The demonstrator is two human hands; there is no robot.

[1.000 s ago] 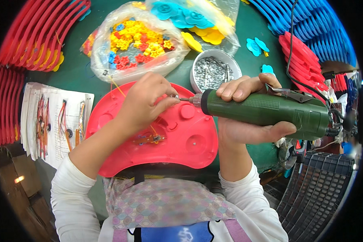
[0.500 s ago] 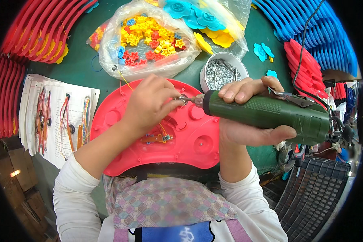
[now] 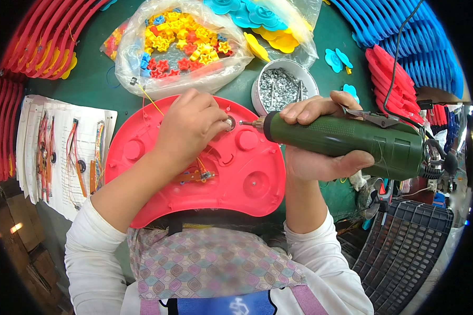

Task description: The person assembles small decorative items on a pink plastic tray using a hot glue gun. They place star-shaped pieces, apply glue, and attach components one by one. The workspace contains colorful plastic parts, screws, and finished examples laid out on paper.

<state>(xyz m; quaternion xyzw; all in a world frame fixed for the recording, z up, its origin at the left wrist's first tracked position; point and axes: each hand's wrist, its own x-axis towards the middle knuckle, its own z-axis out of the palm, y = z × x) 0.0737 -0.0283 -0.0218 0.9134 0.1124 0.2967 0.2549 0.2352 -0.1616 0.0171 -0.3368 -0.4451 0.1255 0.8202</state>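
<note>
A red plastic shell [image 3: 194, 202] with a curved outline lies before me, its inner side with posts and round recesses facing up. My left hand [image 3: 194, 118] is over its upper part, thumb and fingertips pinched at a small round silvery part [image 3: 229, 123]. My right hand [image 3: 326, 136] grips a green electric screwdriver [image 3: 352, 146] held level, its bit pointing left. A short gap separates the bit's tip from the silvery part. Lower on the shell sits a small circuit board [image 3: 197, 177] with thin wires. A yellow wire [image 3: 153, 101] runs out beside my left hand.
Beyond the shell stand a plastic bag [image 3: 231, 79] of star-shaped pieces and a white tub [image 3: 257, 97] of screws. Papers with wired parts [image 3: 63, 152] lie at left. Red frames [image 3: 47, 39] and blue frames [image 3: 431, 58] are stacked at the sides. A black crate [image 3: 404, 252] stands lower right.
The screwdriver's bit has drawn back to the right, off the round silvery part. My left hand stays at that part. The whole view has shifted slightly.
</note>
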